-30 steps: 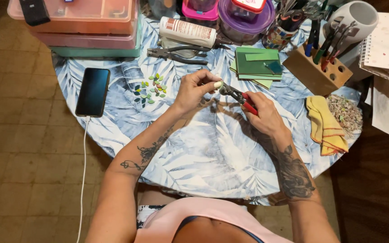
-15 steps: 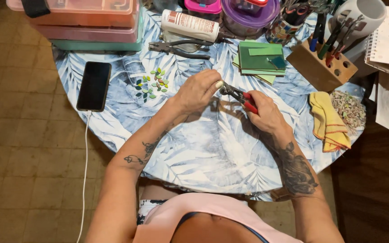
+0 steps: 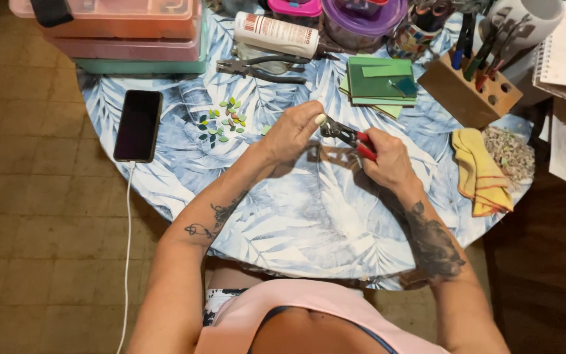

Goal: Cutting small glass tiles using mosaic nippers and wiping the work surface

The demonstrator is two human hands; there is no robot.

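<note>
Red-handled nippers [image 3: 348, 136] lie slantwise above the table [image 3: 296, 223], jaws pointing up-left toward the left hand [image 3: 294, 131]; right hand [image 3: 384, 157] is closed around the handles, left fingertips pinched at the jaws

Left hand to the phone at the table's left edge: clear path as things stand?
Probably yes. The left hand is up at the nippers, but only the scattered small green pieces lie between it and the phone, low enough to pass over.
</note>
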